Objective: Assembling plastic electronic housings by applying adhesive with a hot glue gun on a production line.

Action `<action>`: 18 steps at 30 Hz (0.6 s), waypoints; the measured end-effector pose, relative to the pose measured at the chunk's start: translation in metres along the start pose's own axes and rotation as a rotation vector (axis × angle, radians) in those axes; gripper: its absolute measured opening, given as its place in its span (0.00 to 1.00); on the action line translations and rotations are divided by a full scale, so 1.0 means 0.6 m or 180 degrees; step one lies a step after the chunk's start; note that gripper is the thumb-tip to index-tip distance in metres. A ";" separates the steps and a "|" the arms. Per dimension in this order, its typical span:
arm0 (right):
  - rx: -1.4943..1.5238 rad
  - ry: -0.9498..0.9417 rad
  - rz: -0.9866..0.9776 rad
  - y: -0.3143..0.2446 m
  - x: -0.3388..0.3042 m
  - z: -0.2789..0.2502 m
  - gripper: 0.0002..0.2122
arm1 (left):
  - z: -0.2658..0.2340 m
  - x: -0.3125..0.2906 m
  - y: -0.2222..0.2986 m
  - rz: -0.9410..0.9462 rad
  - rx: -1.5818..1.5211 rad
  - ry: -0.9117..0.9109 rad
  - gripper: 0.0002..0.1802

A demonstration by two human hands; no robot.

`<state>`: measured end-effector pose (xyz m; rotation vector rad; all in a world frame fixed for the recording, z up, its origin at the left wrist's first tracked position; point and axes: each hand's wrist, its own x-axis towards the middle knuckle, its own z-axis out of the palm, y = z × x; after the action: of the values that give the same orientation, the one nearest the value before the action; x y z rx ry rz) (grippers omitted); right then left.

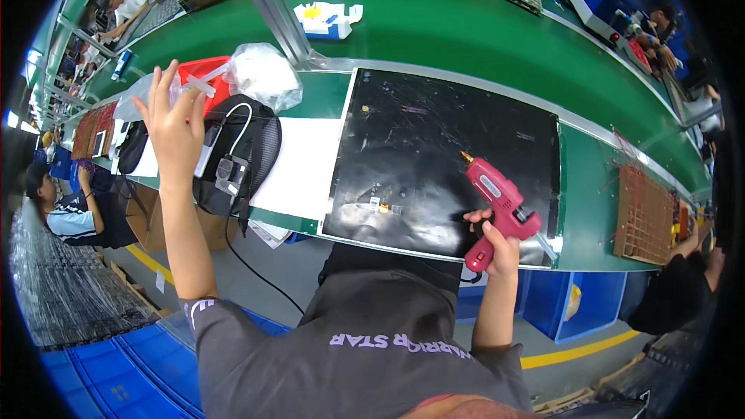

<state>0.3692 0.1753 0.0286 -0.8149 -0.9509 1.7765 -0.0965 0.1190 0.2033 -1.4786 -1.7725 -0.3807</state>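
My right hand (500, 248) is wrapped round the handle of a red hot glue gun (497, 192), its brass nozzle tilted up and to the left over a black mat (434, 147). A translucent glue stick (546, 246) pokes out of the gun's rear. Raised at the left, my left hand (172, 128) has its thumb and one finger pinched at a small clear plastic piece (202, 85), the other fingers stretched upward. Behind that hand is a red bin (217, 70). Small bits (384, 206) lie on the mat's near part.
A clear bag of white pieces (264, 77) stands beside the bin. Near it lie a black bag (260, 151) with a grey device and white cable, and a white sheet (299, 163). Brown racks (644, 217) stand at right. A metal post (272, 8) rises behind; co-workers sit on both sides.
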 end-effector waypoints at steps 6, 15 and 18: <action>0.0018 -0.0048 0.0033 -0.002 0.002 0.003 0.10 | 0.076 -0.126 -0.092 -0.0969 -0.1129 -0.1741 0.10; 0.0016 -0.0107 0.0024 -0.008 0.007 0.013 0.10 | -0.140 -0.153 0.229 -0.0048 -0.5287 -0.2475 0.02; 0.0027 -0.0142 0.0059 -0.012 0.005 0.020 0.10 | -0.163 -0.147 0.301 0.0898 -0.6273 -0.1974 0.02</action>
<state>0.3611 0.1771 0.0404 -0.7840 -0.9668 1.8203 0.1091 0.0431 0.1589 -3.3030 -1.1804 -2.0299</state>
